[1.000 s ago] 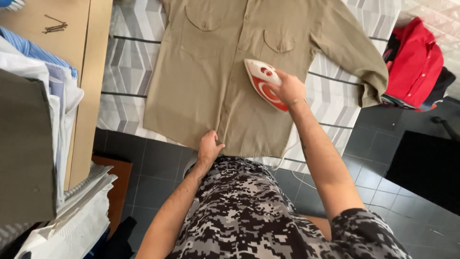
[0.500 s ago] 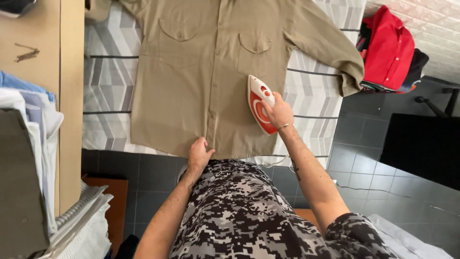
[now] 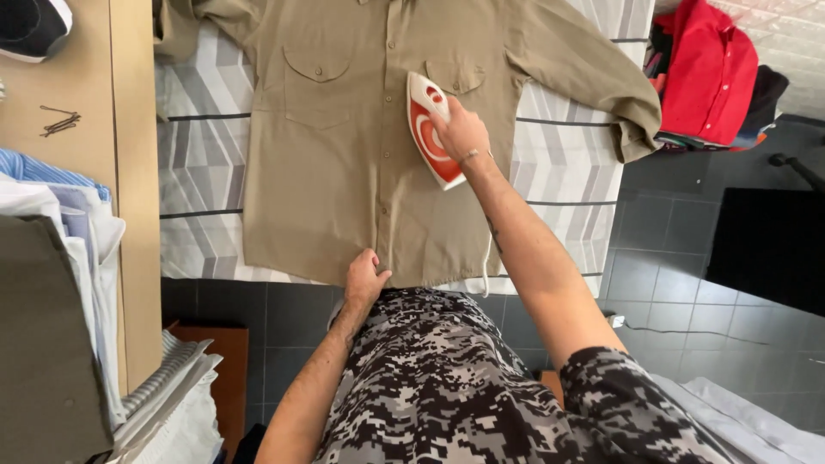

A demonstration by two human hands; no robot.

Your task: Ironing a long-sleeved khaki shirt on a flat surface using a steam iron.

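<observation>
The ironing surface [image 3: 206, 172], covered in a grey and white striped cloth, ran across the upper part of the view. A khaki shirt [image 3: 326, 172] lay spread flat on it, front side up, buttoned, with 2 chest pockets showing and its right-hand sleeve reaching towards the edge of the cover. The hem hung at the near edge of the surface, closest to the person.

To the left stood a wooden tabletop [image 3: 77, 86], bearing a few dark hairpins [image 3: 58, 122] and, nearer the viewer, a stack of folded garments [image 3: 60, 258] in blue, white and dark tones. To the upper right a red garment [image 3: 709, 73] lay heaped over darker items. Dark floor tiles [image 3: 670, 258] filled the lower right.

The person wore a grey camouflage top [image 3: 447, 378].

The right hand [image 3: 462, 131] was clenched around the handle of a red and white iron [image 3: 430, 137]. The iron rested on the shirt front, just below the right-hand chest pocket and beside the button placket. A white cord [image 3: 486, 266] hung down past the hem.

The left hand [image 3: 365, 279] gripped the shirt at the hem, near the bottom of the placket, with fingers curled over the fabric edge and the thumb on top.
</observation>
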